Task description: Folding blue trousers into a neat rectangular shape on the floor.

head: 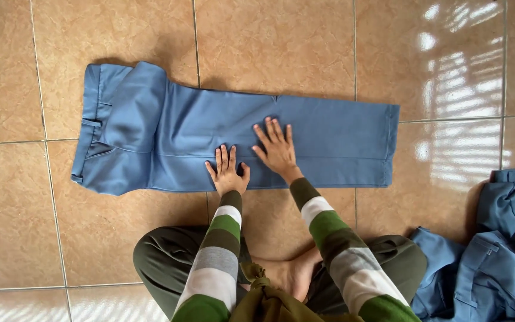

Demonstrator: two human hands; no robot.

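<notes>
A pair of blue trousers (329, 134) lies flat on the tan tiled floor, folded leg on leg, waistband at the left and hems at the right. My left hand (227, 172) rests palm down on the near edge of the legs, fingers spread. A little to its right and farther up the cloth, my right hand (276, 149) also presses flat on the trousers, holding nothing. Both arms wear green, grey and white striped sleeves.
A heap of more blue garments (496, 250) lies on the floor at the lower right. My crossed legs in dark green trousers (168, 256) and a bare foot (290, 275) sit just below the spread trousers. Glossy tiles (13, 226) surround everything.
</notes>
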